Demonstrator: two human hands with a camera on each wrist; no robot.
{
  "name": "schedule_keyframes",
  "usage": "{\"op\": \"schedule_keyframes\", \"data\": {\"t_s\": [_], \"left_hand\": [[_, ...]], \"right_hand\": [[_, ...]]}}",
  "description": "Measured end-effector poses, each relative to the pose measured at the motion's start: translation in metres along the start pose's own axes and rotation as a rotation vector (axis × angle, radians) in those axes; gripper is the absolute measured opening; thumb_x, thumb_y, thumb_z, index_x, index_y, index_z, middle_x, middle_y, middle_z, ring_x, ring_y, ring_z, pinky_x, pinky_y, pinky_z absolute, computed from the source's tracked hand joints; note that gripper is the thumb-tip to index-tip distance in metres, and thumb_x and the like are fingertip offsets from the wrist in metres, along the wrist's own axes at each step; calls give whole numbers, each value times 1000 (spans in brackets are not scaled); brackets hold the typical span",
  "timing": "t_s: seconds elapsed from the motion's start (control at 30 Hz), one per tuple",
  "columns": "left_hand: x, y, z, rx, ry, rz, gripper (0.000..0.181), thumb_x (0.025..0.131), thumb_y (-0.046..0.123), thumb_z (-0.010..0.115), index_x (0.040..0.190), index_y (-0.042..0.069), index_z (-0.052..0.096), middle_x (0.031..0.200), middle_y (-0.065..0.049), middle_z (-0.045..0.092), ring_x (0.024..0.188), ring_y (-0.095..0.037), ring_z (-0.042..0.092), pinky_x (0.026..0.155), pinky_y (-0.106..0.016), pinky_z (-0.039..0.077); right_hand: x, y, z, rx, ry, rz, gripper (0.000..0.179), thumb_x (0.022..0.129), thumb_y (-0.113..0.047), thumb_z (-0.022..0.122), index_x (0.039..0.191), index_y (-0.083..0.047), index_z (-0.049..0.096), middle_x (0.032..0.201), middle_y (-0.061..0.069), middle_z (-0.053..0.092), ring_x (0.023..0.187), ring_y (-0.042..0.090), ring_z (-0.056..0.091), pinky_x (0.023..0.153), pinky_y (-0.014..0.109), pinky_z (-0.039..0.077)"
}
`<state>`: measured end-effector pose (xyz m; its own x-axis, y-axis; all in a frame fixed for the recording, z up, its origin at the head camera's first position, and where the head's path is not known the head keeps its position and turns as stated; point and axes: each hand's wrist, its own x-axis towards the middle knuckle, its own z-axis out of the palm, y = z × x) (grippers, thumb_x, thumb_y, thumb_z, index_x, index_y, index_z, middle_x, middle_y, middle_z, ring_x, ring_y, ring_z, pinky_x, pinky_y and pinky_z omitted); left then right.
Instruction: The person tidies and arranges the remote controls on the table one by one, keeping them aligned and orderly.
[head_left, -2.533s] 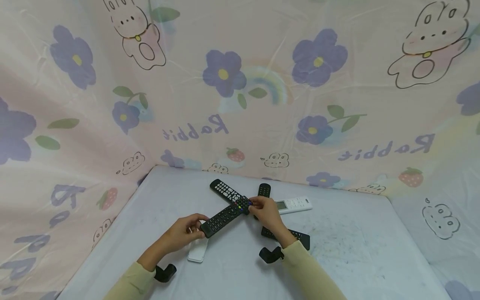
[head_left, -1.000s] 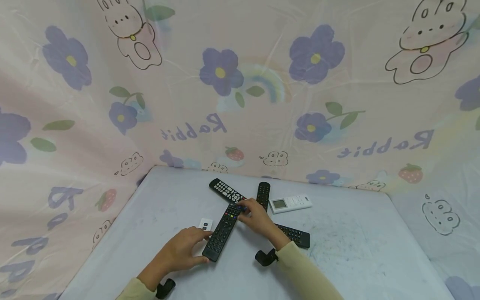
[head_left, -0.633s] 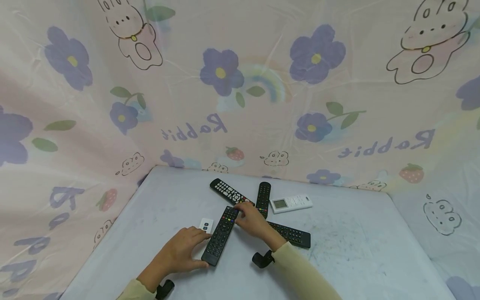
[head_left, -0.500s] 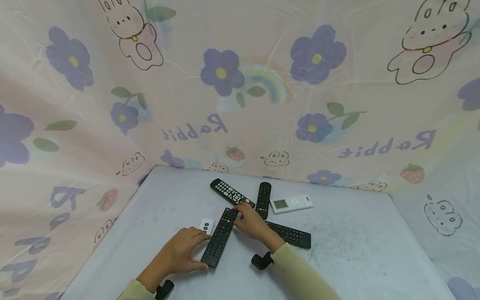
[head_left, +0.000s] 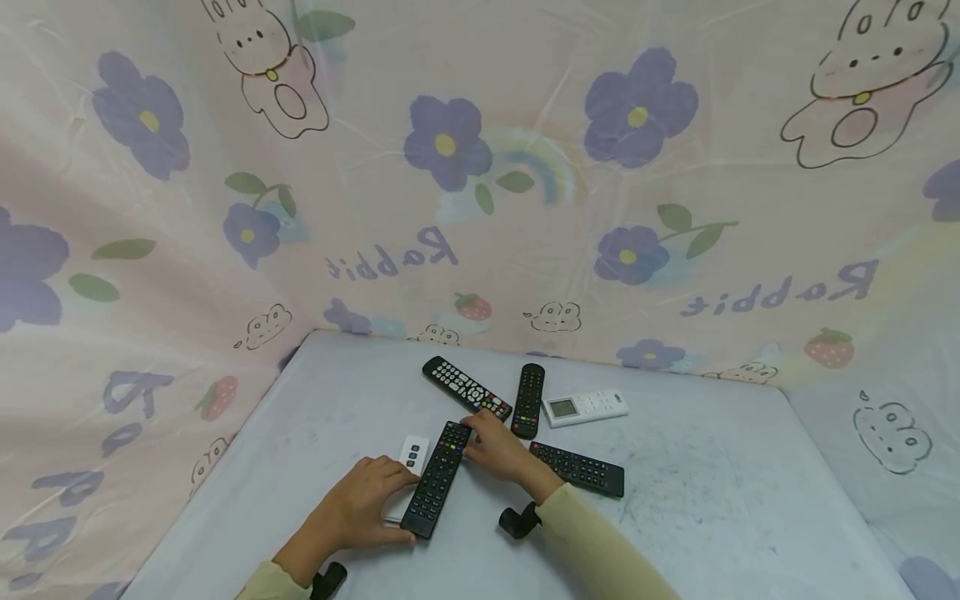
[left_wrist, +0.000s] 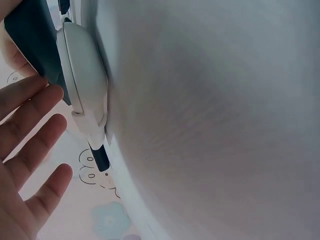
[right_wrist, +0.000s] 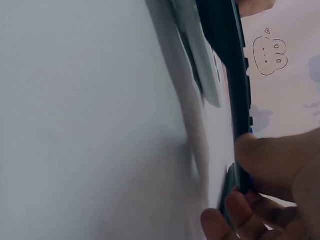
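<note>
A black remote control [head_left: 435, 483] is held at a slant between both hands, buttons facing up. My right hand [head_left: 495, 446] pinches its upper end, with the thumb [right_wrist: 255, 152] on one side and the fingertips under it. My left hand [head_left: 352, 508] holds its lower end, thumb at the bottom corner and index finger at the left edge. In the left wrist view the other left fingers [left_wrist: 42, 142] are spread and fairly straight. A white remote control [head_left: 413, 451] lies on the table beneath it, partly covered; the right wrist view shows a gap between the two.
Beyond the hands lie a black remote with pale buttons [head_left: 465, 386], a narrow black remote [head_left: 528, 400] and a white remote with a display [head_left: 585, 407]. Another black remote [head_left: 581, 469] lies beside the right forearm. A patterned curtain [head_left: 525, 208] surrounds the white table [head_left: 712, 492].
Both hands have brought the black remote left and toward the person, turning it from a diagonal to a steeper angle. The remotes behind it show more fully. Over the last half second it moved slightly.
</note>
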<state>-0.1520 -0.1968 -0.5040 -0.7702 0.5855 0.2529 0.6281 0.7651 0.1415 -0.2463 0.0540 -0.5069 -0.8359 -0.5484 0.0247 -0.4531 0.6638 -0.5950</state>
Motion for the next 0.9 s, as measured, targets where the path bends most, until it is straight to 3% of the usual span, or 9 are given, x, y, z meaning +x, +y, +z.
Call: {"op": "schedule_keyframes", "data": {"t_s": [0.47,0.9], "left_hand": [[-3,-1,2,-22,21,-24,72,61,76,71,109,23,67,109,15,63,103,-7,55,82,-32,45],[0,7,4,-10,-19,-89,75,57,78,71,107,23,68,106,14,65,103,-8,55,85,-36,44]], "right_hand": [[5,0,5,0,-20,-3,44,88,-17,68,130,-8,55,116,8,54,98,16,56,84,31,52],[7,3,8,38,-33,6,45,87,-13,67,130,-6,55,117,9,53,101,18,56,90,36,51]]}}
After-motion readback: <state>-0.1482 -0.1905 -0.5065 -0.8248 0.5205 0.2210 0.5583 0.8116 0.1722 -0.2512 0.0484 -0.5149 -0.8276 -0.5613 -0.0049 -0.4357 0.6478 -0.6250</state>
